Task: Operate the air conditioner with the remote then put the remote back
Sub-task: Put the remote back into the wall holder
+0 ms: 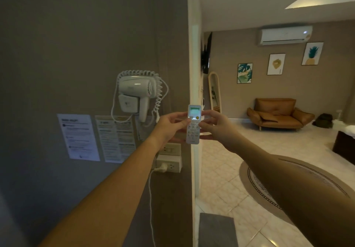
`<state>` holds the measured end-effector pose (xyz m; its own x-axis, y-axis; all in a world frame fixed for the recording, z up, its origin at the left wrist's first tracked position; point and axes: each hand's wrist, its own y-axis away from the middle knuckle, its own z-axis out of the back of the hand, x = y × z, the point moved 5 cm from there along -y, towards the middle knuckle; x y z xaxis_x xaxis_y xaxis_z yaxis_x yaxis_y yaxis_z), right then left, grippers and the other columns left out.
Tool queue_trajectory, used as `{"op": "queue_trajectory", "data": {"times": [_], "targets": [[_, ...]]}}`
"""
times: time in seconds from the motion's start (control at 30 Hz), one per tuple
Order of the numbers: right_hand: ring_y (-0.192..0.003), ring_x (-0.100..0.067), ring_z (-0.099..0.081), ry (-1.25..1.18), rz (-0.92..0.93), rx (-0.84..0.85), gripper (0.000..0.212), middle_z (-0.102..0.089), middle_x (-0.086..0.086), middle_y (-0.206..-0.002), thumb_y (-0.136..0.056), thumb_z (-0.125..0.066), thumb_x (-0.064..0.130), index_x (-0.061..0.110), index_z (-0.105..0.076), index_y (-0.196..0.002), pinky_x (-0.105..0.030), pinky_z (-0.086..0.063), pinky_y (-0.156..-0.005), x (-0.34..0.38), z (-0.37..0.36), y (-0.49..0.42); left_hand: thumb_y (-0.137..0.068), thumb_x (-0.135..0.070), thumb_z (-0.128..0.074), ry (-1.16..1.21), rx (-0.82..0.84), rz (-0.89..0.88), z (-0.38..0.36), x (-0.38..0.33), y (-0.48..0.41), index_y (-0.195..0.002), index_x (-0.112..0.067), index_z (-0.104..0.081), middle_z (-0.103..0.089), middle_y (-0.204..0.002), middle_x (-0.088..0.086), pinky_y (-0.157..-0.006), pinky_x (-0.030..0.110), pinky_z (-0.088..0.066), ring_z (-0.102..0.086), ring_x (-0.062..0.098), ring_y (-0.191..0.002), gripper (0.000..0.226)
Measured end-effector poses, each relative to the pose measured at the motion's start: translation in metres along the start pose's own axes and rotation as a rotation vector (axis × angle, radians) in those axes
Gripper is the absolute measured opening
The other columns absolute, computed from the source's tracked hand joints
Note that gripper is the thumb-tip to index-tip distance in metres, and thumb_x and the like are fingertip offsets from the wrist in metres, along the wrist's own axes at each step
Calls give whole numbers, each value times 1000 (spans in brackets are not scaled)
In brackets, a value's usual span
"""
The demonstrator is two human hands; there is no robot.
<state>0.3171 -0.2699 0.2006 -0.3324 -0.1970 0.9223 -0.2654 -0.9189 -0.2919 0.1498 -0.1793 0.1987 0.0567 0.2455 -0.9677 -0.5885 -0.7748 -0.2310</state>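
Observation:
A white remote with a lit green screen stands upright in front of me, held between both hands at arm's length. My left hand grips its left edge, with the thumb near the top buttons. My right hand holds its right edge, fingers curled around the side. The white air conditioner hangs high on the far wall at the upper right, with a small light showing on its front. The remote's lower back is hidden by my fingers.
A white wall corner runs straight behind the remote. On the grey wall at left hang a hair dryer, paper notices and power sockets. Beyond lie a brown sofa, a round rug and a tiled floor.

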Motion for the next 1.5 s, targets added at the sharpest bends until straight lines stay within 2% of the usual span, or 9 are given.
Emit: {"op": "queue_trajectory", "data": {"times": [0.2,0.37,0.57,0.73,0.93,1.07,1.2,1.3,1.5], "targets": [[-96,-24,-77,48,25,19,35,-73,-10,-112,-98,-70,15,16,-61,-132,-37,-68,-76,-7,-54,-25,-94,-23,-77,-12,-58,33,56,27,-4,-130,-26,-73,-77,-118,9,-78,61,-65,-78,27,-104,36],[-96,-22,-79,95,29,34,35,-76,-8,-110,-96,-71,12,14,-62,-130,-43,-67,-83,-23,-92,-45,-94,-14,-78,35,-109,87,91,57,-9,-125,-20,-75,-76,-120,15,-81,60,-64,-78,31,-105,31],[-94,-13,-75,237,54,35,31,-76,1,-102,-92,-77,13,21,-66,-120,-32,-66,-80,-54,-129,-70,-95,-12,-76,36,-137,138,125,100,-15,-119,-23,-76,-78,-118,13,-84,54,-65,-78,27,-103,27],[-94,-12,-74,292,61,17,32,-76,2,-104,-90,-80,14,18,-68,-119,-32,-64,-83,-82,-159,-93,-98,-14,-73,30,-183,171,148,135,-26,-127,-22,-73,-78,-120,10,-94,58,-61,-75,28,-111,31],[-93,-13,-72,327,55,10,30,-72,3,-104,-94,-76,15,18,-65,-122,-31,-60,-83,-112,-189,-115,-101,-16,-67,65,-211,189,169,169,-41,-130,-21,-72,-76,-124,5,-98,50,-60,-73,23,-115,29],[-94,-9,-69,357,52,17,28,-71,6,-105,-96,-73,15,20,-65,-123,-23,-56,-80,-131,-206,-132,-101,-14,-67,90,-245,184,181,193,-51,-121,-25,-76,-80,-115,-3,-94,40,-63,-75,15,-109,24],[-96,-13,-72,396,77,22,30,-73,5,-102,-95,-73,11,16,-65,-124,-32,-61,-88,-146,-220,-146,-101,-5,-65,135,-304,184,189,216,-61,-106,-29,-77,-81,-96,-11,-83,31,-65,-77,8,-94,27],[-97,-18,-74,437,71,14,32,-77,-1,-107,-95,-73,13,17,-65,-126,-38,-63,-87,-157,-228,-153,-102,-1,-63,145,-327,176,193,228,-65,-110,-22,-76,-80,-94,-11,-74,23,-64,-77,5,-87,26],[-95,-14,-71,486,53,26,34,-73,2,-103,-96,-72,12,17,-64,-128,-29,-59,-83,-171,-239,-161,-102,-2,-62,156,-337,163,196,243,-69,-128,-9,-73,-78,-106,-1,-78,24,-65,-75,13,-97,28]]}}
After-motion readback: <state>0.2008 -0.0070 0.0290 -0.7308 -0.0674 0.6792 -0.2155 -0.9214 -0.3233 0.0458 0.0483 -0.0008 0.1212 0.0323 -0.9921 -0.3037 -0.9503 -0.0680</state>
